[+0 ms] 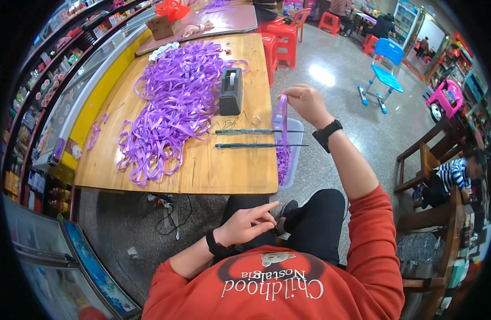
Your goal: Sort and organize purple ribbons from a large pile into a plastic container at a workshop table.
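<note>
My right hand (305, 102) pinches the top of a purple ribbon loop (284, 120) just off the table's right edge. The loop hangs down by two thin dark rods (245, 145) that jut out past that edge. Below it, a translucent plastic bin (294, 165) on the floor holds more purple ribbon. Over my lap, my left hand (252, 221) is empty, its index finger stretched out and the other fingers loosely bent. A large tangled heap of purple ribbon loops (171, 101) covers much of the wooden table (224, 178). Beside the heap stands a grey tape dispenser (231, 98).
Behind the table is a pinkish table (229, 21) with a cardboard box (163, 26). Red stools (286, 45) stand at its right. Farther right are a blue chair (388, 69), a pink toy car (446, 96) and a child in stripes (452, 176). Stocked shelves line the left.
</note>
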